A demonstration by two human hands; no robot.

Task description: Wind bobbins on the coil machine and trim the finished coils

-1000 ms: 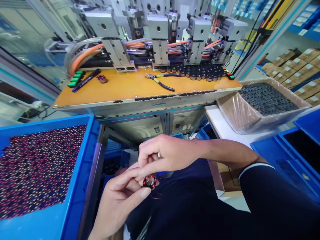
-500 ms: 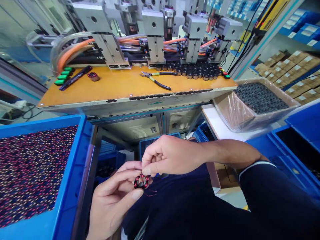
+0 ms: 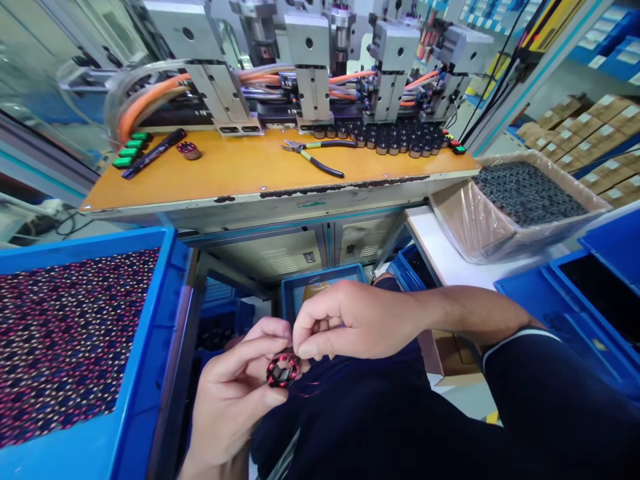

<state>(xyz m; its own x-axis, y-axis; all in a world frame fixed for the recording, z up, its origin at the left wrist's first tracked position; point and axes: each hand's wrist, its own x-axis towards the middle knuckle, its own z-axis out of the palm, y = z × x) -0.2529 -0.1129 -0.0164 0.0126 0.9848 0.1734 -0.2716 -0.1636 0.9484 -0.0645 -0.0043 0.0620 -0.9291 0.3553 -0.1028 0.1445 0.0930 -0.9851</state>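
Sitting before the orange table (image 3: 240, 173) and its winding machine (image 3: 310, 60), with a blue bin (image 3: 150, 413) of wound coils at your left, you work low over your lap. Your left hand (image 3: 235, 400) pinches a small red-wound coil (image 3: 283, 370) between thumb and fingers; your right hand (image 3: 355, 320) nips at its upper edge, apparently on a fine wire. Judging from this, keep the left grip steady and pull gently, so the strand does not snap.

You hold a small round coil ring (image 3: 283, 370), black with red wire, its hole facing up, low near your lap.
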